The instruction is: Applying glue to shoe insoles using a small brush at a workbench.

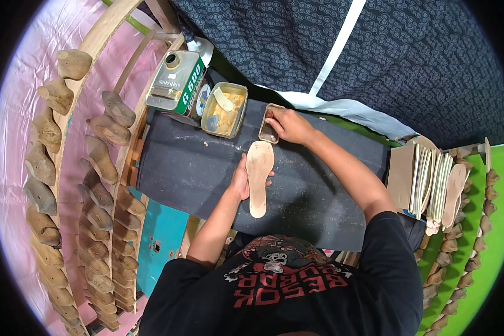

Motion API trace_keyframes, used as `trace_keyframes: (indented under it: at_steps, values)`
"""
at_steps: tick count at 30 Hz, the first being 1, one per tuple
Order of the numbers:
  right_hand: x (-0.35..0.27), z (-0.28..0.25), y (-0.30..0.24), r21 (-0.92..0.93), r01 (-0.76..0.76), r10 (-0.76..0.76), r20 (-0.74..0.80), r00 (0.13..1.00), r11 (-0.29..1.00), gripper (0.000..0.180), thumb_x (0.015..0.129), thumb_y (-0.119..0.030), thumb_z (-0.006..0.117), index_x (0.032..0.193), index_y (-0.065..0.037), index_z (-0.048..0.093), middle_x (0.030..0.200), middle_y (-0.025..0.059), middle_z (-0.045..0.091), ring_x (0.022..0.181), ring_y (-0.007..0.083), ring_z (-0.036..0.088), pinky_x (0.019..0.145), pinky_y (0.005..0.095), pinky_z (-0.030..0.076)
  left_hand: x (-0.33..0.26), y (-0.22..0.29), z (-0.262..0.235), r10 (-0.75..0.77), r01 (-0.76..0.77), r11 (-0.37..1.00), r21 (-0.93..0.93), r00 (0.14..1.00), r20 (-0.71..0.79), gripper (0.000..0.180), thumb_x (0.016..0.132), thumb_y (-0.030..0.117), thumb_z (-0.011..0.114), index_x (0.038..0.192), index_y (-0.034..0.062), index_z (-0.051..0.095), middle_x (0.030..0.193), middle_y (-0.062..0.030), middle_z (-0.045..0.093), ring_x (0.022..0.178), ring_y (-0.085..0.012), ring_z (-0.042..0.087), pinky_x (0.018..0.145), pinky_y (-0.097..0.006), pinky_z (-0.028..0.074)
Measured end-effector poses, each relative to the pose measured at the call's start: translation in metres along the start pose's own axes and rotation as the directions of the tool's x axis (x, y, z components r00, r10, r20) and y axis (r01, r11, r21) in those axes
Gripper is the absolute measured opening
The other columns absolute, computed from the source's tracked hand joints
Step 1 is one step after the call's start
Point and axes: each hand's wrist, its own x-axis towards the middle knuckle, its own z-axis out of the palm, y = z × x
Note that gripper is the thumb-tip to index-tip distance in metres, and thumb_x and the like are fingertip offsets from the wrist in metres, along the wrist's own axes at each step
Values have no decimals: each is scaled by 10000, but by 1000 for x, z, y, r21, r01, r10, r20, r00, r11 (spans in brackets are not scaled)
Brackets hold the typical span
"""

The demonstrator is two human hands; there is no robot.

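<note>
Now my left hand [242, 180] clasps a flat tan insole [259, 176]. My right hand [290, 126], grip unclear, dips into the bench's [325, 173] far-edge rectangular tray [268, 134].

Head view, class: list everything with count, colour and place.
Tabletop: one, dark grey, centre
Insole: one, tan, above tabletop
Tub: one, yellowish, tabletop's back left
Tray: one, brown, right of tub
Can: one, green and silver, tub's left
Box: one, brown, right of tabletop
Flat pieces: many, cream, beside box
Foot-shaped blocks: many, brown, both sides
Curtain: one, dark patterned, top
Sheet: one, pink, left
Panel: one, teal, lower left
Backdrop: one, green, right
Shirt: one, black, bottom
Left hand: one, bare, holding insole
Right hand: one, bare, at tray
</note>
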Motion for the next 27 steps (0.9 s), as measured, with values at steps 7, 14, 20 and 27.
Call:
trace_keyframes:
  at_steps: [7,14,20,27]
  values:
    - [8,-5,5,-96,9,-9,3,1000,995,249,1000,-233,552,1016,10,601,970,212,665,922,399,659,805,476,530,3,10,2,24,-23,999,26,1000,-12,746,1019,659,244,1427,91,500,1218,-125,664,978,-316,694,753,-468,611]
    - [-9,4,-7,-26,-87,87,2,996,996,234,996,-220,546,1061,-4,607,976,245,688,921,424,674,801,490,537,6,9,4,35,-35,998,46,999,17,738,1027,644,232,1439,89,489,1215,-132,666,999,-318,695,766,-471,613]
    - [-9,3,-5,34,-101,105,-193,975,994,247,996,-221,573,1027,22,602,896,239,676,779,366,693,700,459,541,6,6,4,29,-29,999,32,1000,8,741,1025,648,232,1439,89,490,1225,-138,664,999,-322,697,768,-475,618]
    - [-37,-15,31,991,-132,883,77,464,-17,282,1054,-311,478,1069,-31,509,752,108,609,539,205,586,521,353,531,-14,-11,13,11,-11,1000,4,999,48,739,989,632,292,1452,89,485,1273,-134,650,1014,-311,691,752,-480,619]
